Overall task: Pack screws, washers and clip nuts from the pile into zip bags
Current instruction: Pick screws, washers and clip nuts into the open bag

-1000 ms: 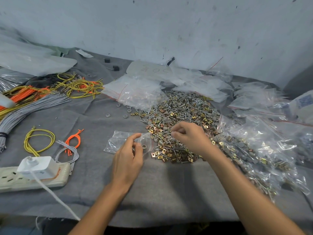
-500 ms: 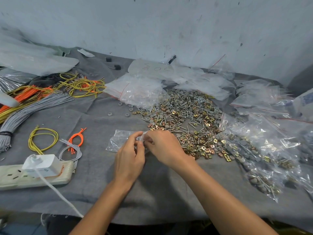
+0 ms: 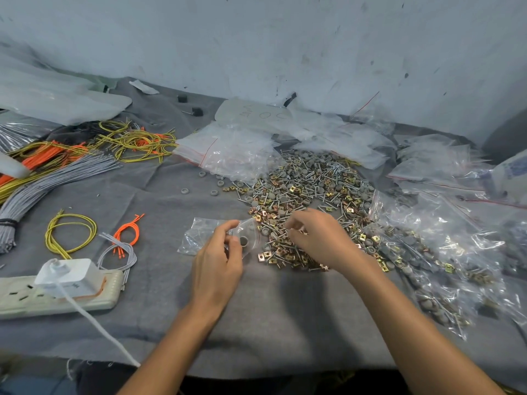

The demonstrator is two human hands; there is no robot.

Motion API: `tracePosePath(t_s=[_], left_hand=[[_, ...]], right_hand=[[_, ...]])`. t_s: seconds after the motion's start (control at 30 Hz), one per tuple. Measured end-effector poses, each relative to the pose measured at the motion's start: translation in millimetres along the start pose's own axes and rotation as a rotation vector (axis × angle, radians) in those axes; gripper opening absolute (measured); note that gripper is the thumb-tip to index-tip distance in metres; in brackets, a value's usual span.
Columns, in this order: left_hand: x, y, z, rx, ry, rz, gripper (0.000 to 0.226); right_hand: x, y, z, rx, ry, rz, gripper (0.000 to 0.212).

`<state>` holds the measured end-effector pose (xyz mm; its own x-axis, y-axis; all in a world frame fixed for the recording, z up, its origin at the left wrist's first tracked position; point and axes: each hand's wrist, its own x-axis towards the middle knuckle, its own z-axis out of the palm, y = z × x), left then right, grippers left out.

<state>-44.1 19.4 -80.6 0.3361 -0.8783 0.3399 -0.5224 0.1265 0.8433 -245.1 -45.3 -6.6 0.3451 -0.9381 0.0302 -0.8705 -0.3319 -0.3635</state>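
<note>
A pile of screws, grey washers and brass clip nuts (image 3: 308, 189) lies on the grey cloth in the middle. At its left edge lies a small clear zip bag (image 3: 199, 235). My left hand (image 3: 219, 260) pinches the bag's mouth between thumb and forefinger, holding it open toward the pile. A grey washer (image 3: 243, 240) shows through the bag by my thumb. My right hand (image 3: 316, 238) hovers over the near part of the pile, fingertips curled down among the parts. They are blurred, so I cannot tell whether they hold anything.
Filled zip bags (image 3: 427, 252) crowd the right side. A stack of empty bags (image 3: 236, 155) sits behind the pile by the wall. A power strip (image 3: 22, 300) with a white adapter (image 3: 68, 276), and yellow (image 3: 68, 232), orange (image 3: 128, 229) and grey wires (image 3: 57, 181) lie left.
My right hand went from the pile to the bag's mouth and has come back right over the pile. The left hand stays on the bag.
</note>
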Motion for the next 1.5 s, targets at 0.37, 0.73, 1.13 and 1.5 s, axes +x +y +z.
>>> tracePosePath(t_s=[0.37, 0.73, 1.13, 1.5], left_hand=[[-0.9, 1.3, 0.3, 0.018, -0.012, 0.014, 0.031], [-0.8, 0.4, 0.3, 0.014, -0.013, 0.014, 0.032], [0.1, -2.3, 1.2, 0.018, -0.003, 0.017, 0.031], [-0.6, 3.4, -1.2, 0.02, -0.009, 0.021, 0.031]], right_hand=[[-13.0, 6.5, 6.8, -0.071, -0.067, -0.165, 0.007], [-1.9, -4.6, 12.6, -0.215, -0.16, -0.207, 0.029], [-18.5, -3.5, 4.6, 0.591, -0.105, -0.06, 0.013], [-11.0, -17.3, 15.6, 1.088, -0.08, 0.087, 0.018]])
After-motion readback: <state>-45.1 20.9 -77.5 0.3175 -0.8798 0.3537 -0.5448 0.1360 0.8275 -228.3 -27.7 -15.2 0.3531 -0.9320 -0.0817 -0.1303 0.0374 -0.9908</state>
